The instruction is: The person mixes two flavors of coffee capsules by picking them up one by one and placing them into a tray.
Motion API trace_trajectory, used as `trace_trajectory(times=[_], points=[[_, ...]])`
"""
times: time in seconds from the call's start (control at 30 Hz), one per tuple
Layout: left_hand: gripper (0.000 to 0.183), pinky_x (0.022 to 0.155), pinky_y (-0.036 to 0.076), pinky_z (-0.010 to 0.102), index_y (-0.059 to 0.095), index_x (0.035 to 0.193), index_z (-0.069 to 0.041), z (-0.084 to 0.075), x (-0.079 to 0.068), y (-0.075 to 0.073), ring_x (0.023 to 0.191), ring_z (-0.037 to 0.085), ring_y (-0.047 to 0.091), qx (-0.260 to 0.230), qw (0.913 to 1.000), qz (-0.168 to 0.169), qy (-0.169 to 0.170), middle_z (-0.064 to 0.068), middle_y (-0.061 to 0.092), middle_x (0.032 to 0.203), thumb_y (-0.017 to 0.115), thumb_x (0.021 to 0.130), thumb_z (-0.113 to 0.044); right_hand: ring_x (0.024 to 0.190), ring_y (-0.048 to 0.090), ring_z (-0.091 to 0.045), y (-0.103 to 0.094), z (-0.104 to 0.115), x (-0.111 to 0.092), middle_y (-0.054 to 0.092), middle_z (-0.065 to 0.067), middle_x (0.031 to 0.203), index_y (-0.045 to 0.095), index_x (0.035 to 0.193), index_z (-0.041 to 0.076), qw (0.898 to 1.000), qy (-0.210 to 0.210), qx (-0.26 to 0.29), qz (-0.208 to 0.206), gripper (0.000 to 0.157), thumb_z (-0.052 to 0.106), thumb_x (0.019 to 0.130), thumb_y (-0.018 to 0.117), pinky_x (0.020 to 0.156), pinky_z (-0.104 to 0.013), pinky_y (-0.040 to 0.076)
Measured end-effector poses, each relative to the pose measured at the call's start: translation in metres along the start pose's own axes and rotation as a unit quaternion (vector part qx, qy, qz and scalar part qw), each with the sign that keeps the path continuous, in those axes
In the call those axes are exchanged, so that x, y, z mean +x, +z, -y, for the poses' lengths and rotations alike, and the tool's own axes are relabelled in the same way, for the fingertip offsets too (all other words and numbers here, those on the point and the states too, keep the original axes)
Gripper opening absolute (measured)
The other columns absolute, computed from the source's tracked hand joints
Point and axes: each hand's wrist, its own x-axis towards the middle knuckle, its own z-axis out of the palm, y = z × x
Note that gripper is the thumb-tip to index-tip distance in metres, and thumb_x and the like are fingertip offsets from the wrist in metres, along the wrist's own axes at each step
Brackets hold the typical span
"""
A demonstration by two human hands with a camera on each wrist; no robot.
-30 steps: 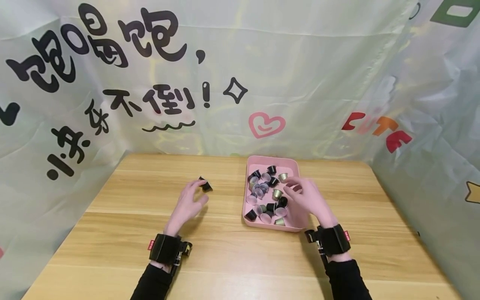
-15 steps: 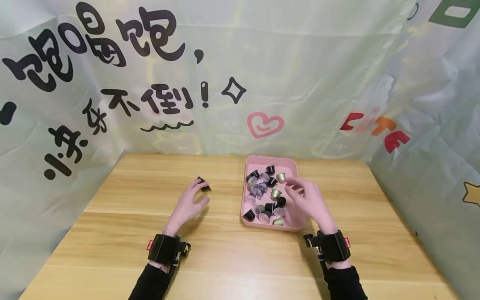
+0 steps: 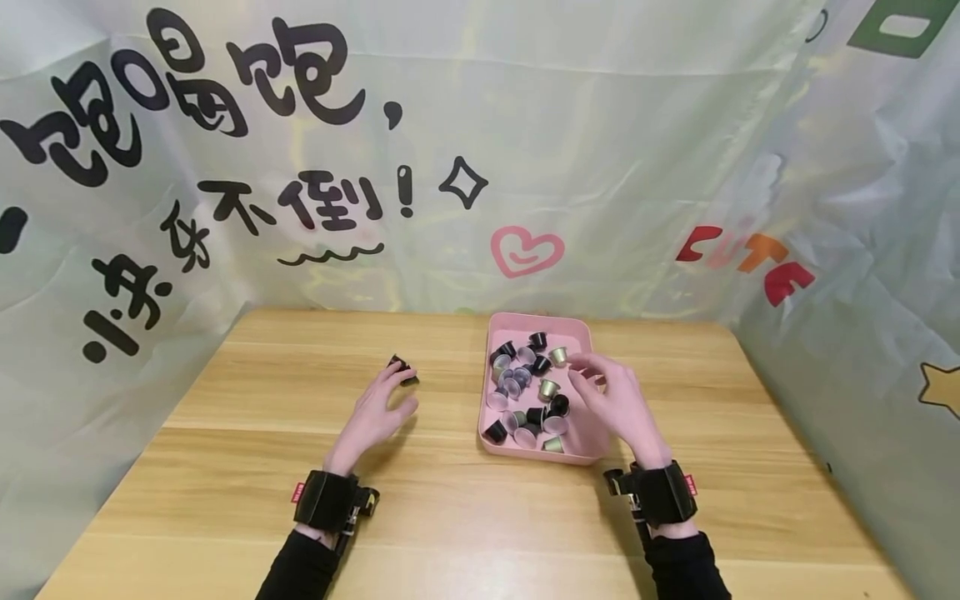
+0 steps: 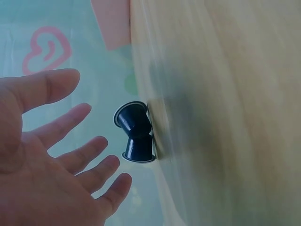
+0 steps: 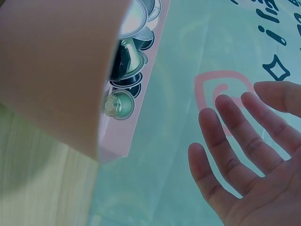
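My left hand (image 3: pixel 375 421) hovers over the left part of the table, fingers spread and holding nothing. Two black coffee capsules (image 3: pixel 402 367) lie just beyond its fingertips, partly covered by them in the head view. The left wrist view shows one capsule (image 4: pixel 133 117) tilted with its base against the base of the other capsule (image 4: pixel 140 149). Above the right side of a pink tray (image 3: pixel 600 433) is my right hand (image 3: pixel 615 400), fingers loosely bent and nothing in them. Close to its fingertips sits a pale green-gold capsule (image 3: pixel 558 357).
Several more capsules, black, green-gold and some showing pale lids (image 3: pixel 497 402), lie jumbled in the tray. The wooden table (image 3: pixel 450 517) ends at a printed cloth (image 3: pixel 615 167) hung behind it and along both sides.
The head view has shifted slightly. My left fingers now overlap the two black capsules more than before. The right hand has stayed almost still above the tray.
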Motion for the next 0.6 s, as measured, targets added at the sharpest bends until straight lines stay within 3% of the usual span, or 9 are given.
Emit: trace_trajectory(times=[0.6], points=[[0.058, 0.120, 0.007, 0.074, 0.037, 0.154, -0.005, 0.0006, -0.0002, 0.0003, 0.154, 0.047, 0.010, 0.009, 0.9995, 0.031, -0.005, 0.021, 0.010, 0.169, 0.056, 0.101, -0.021, 0.094, 0.069, -0.032, -0.0013, -0.0003, -0.0003, 0.074, -0.019, 0.113, 0.069, 0.118, 0.002, 1.000, 0.001, 0.005, -0.004, 0.023, 0.005, 0.096, 0.062, 0.086, -0.054, 0.057]])
